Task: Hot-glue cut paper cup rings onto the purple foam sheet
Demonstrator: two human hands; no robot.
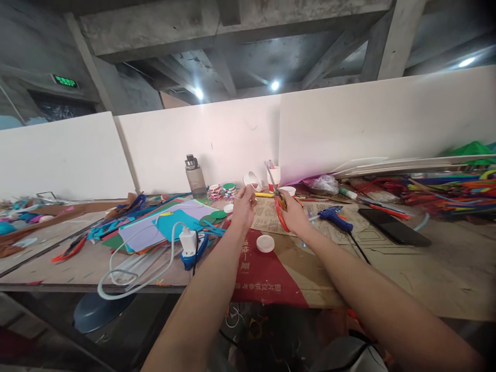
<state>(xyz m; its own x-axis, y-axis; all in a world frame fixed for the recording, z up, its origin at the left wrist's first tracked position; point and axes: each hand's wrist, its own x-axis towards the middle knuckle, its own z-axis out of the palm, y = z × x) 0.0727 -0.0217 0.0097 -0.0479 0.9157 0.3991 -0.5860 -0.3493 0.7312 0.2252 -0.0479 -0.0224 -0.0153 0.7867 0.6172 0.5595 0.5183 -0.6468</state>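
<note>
Centrally, the person's left hand (244, 206) is raised just above the worktable, thumb and fingertips pinching a white round piece (251, 178) near the middle of the frame. Its wrist is fairly straight, and the left forearm (211, 274) slants up and rightward from the bottom edge. To its right, the right hand (295, 213) is curled round the orange handles of a pair of scissors (279, 211), whose blades point upward and slightly left, near the white piece; how the fingers sit in the loops cannot be told. The right forearm (360, 281) reaches diagonally in from the lower right corner, so the two arms converge, hands apart.

Between the forearms, a white disc (265, 243) lies on red-and-brown cardboard (267, 281) at lower centre. Right of the right hand lie a blue glue gun (336, 219) and, farther right, a dark phone (393, 226). Left of the left hand are a blue power strip (199, 253) and coloured paper sheets (143, 232). Beyond the hands, a bottle (196, 178) stands left of centre.
</note>
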